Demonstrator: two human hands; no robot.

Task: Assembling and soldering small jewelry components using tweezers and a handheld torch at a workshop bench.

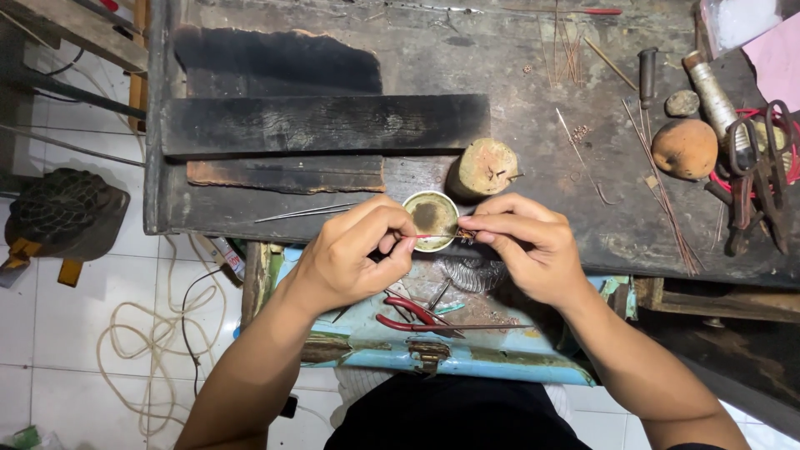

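both hands are held together over the bench edge, with a thin reddish wire (433, 236) stretched between them. left hand (354, 254) is pinched shut on the wire's left end by thumb and forefinger; right hand (529, 242) is pinched on the right end, where a tiny coppery piece (too small to be made out) is gripped at the fingertips. the wire's long axis is laid nearly level, left to right, so each end is met by its own hand and neither hand is nearer than the other. it is held just above a small round tin (430, 217) with a dark, dirty inside. a wooden stump (486, 167) is seen just behind the tin. red-handled pliers (417, 315) are left on the blue tray (467, 362) below the hands. loose wires (667, 200) are scattered at right.
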